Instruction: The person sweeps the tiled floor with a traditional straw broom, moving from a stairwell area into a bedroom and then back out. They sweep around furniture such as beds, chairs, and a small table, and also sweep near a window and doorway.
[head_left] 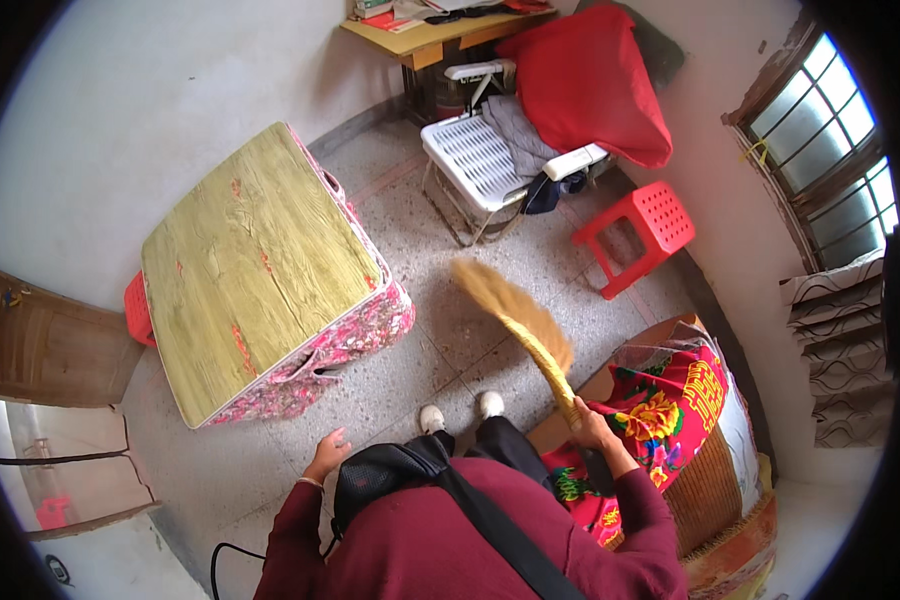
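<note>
1. Evidently, the right hand (592,425) was closed around the handle of a straw broom (530,322), which pointed forward and left over the speckled floor (420,370); whether its bristles touched the floor could not be told.
2. The left hand (328,452) was partly open, fingers loosely spread, with nothing visible in its grasp, near the table's closest edge.
3. Beside the right hand, a red flowered cloth (655,415) partly covered a brown slatted mat (708,500).
4. To the left stood a wood-patterned table (260,270) with a pink floral skirt (370,325).
5. Beyond the broom were a red stool (662,215) and a white chair (475,160) with red fabric (590,85) over its back.
6. Farthest off, a desk (410,38) held books and papers.
</note>
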Demonstrator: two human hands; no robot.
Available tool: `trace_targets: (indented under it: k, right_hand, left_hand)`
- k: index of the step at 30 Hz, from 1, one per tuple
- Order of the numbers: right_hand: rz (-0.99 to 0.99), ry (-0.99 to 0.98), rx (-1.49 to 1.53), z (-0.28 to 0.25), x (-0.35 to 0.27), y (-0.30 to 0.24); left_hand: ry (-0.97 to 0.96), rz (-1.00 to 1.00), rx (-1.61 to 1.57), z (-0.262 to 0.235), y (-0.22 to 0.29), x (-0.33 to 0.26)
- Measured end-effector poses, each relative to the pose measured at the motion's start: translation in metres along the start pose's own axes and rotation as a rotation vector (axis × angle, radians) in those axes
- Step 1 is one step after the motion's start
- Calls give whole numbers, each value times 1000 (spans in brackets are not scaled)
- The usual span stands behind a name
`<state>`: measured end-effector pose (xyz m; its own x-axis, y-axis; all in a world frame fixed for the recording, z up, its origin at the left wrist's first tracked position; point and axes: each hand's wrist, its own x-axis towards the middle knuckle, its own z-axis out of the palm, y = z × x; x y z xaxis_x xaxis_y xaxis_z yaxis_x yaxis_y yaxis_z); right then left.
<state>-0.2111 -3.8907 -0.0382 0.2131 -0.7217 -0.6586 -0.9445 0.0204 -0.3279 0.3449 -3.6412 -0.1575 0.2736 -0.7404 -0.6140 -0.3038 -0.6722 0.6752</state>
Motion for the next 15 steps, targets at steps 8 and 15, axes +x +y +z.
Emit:
trace_targets:
  k: [8,15]
  right_hand:
    - [83,347,508,25,69,32]
    - [417,26,649,81,96,7]
  left_hand:
    - [-58,210,-2,-11,-7,10]
    - [-97,-65,-139,-10,-12,-39]
